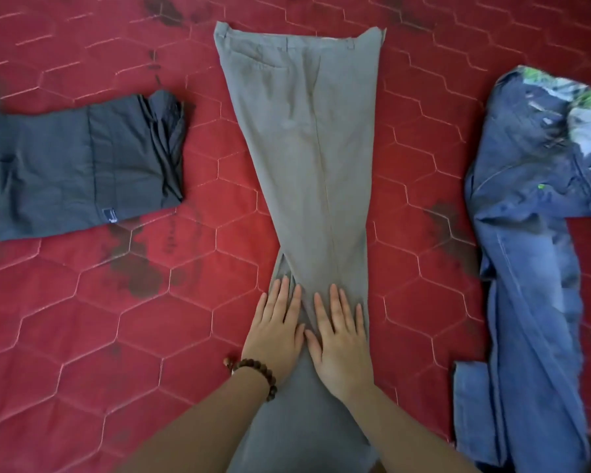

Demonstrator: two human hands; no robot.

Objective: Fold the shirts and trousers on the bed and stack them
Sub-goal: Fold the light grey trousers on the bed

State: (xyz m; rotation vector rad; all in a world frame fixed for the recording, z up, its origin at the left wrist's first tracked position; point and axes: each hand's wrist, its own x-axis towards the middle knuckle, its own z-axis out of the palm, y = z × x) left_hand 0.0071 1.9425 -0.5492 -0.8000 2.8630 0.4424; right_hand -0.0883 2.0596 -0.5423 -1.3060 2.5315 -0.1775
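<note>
Trousers [307, 158], the grey pair, are lying mid-bed, waist at 12 o'clock. I'm pressing both flat, open palms, left hand [277, 331] and right hand [340, 336], on the legs. Pushing unevenly risks bunching that offset lower leg, wrecking the fold.

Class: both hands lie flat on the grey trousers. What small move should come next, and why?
Probably slide both hands toward the hems, then fold the legs up to the waistband. The grey trousers already lie halved lengthwise and flat, while the jeans wait unfolded.
</note>
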